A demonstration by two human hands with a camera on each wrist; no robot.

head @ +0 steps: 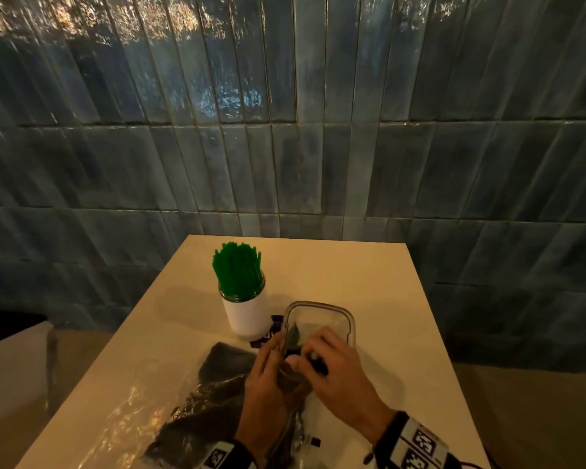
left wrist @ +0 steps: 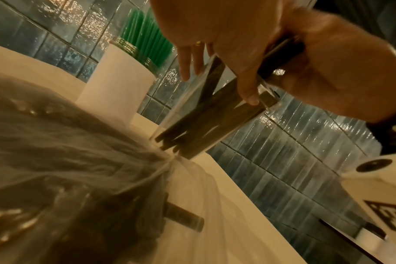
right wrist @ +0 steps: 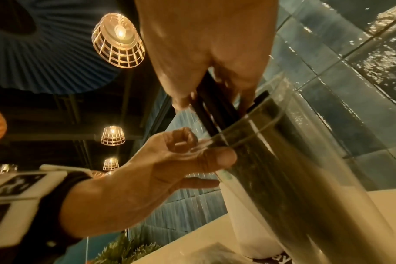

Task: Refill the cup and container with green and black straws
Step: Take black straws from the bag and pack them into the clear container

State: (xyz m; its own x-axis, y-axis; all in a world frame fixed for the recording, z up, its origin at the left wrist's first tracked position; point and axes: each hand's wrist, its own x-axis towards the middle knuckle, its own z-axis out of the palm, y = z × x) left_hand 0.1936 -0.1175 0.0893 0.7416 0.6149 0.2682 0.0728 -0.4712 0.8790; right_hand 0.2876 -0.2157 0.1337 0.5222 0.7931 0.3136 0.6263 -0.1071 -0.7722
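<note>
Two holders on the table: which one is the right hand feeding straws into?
The clear container, taking black straws from the right hand; the white cup to its left is untouched, packed with green straws.

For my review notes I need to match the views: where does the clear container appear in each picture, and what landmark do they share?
Head: the clear container sits low centre, just right of the white cup.
Left wrist: centre of the picture, slanting, with black straws inside.
Right wrist: lower right, its rim near the middle.
Shared landmark: the white cup, beside it in the left wrist and right wrist views too.
</note>
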